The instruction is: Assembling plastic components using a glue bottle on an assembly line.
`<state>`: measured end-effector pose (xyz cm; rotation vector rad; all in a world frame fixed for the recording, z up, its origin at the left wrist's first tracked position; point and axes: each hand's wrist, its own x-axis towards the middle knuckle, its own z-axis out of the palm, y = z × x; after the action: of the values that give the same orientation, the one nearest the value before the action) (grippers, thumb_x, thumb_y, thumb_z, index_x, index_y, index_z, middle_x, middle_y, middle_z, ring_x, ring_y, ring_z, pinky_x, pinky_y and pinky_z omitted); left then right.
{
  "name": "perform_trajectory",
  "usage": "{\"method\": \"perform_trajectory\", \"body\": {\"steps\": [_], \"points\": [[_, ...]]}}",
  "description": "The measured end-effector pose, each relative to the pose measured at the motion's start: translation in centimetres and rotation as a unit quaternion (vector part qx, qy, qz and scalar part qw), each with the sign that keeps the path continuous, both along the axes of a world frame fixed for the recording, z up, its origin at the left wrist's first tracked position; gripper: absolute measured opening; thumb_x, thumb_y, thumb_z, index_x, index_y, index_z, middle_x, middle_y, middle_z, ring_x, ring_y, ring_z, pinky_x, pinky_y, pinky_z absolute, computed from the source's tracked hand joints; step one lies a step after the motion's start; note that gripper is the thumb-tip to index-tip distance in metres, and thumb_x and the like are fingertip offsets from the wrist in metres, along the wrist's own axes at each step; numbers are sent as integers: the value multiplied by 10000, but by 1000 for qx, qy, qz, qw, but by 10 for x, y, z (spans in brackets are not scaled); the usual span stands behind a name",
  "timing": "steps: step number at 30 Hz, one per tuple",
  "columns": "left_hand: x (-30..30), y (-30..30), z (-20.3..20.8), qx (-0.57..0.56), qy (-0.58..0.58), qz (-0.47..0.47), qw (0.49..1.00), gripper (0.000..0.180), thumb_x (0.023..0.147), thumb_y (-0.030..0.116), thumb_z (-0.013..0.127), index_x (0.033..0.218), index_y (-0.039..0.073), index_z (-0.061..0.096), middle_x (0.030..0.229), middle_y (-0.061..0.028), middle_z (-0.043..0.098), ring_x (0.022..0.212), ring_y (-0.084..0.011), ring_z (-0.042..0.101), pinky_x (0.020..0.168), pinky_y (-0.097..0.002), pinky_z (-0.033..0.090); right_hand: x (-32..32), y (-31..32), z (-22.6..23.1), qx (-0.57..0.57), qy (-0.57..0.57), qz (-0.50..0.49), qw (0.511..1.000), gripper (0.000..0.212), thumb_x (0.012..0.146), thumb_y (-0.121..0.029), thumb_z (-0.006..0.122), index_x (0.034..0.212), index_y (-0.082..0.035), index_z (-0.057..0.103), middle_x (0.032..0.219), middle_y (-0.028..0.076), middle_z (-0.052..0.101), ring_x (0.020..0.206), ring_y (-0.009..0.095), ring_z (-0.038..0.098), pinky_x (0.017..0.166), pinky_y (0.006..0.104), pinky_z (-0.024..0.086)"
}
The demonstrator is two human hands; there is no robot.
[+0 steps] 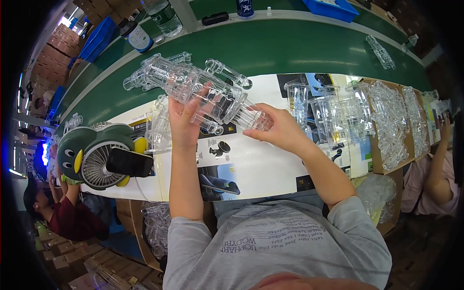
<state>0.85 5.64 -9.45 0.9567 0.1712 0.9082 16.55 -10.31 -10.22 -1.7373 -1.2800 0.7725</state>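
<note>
Green surface (309,53) stretches across the back of the workplace, and nearer to the camera lies a white printed sheet (261,169). Piled cardboard boxes (60,58) show at the far left. From my distant seat I see the clear tubular piece (186,77) in the air above the sheet, tilted, with its upper end toward the left. Left hand (186,118) is closed around its body from below. Right hand (282,128) has thumb and fingers pinched on the narrow tube at its lower right end; whether this tube is a separate part, I cannot tell. Behind the held piece, I notice a smaller clear tube (227,72).

On the right, several clear cups (321,116) stand close together, just beside a carton (397,166) filled with clear pieces (386,121). To the left, I find a green bird-shaped fan (94,166) with a black phone (129,162) in front of its grille. At the back edge are a water bottle (163,19) and a dark-lidded bottle (136,36). One person in dark red (77,217) is at the left, another in pale pink (430,183) at the right.
</note>
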Motion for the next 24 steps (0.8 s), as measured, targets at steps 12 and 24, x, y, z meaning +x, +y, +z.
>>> {"method": "perform_trajectory", "body": {"steps": [12,24], "points": [[2,0,-1,3,-13,-21,1000,770,758,32,646,1364,110,177,1288,-167,362,1151,-388,440,898,-574,434,0,-2,11,-30,6,-5,1000,646,651,-435,735,1102,-10,553,739,127,630,623,190,602,600,282,461],[4,-2,-2,2,8,-24,1000,780,751,64,661,1362,99,179,1276,-168,383,1144,-381,451,899,-563,435,1,-3,6,-11,34,-3,999,665,649,-418,742,1115,13,545,751,135,635,631,195,604,612,284,468]]}}
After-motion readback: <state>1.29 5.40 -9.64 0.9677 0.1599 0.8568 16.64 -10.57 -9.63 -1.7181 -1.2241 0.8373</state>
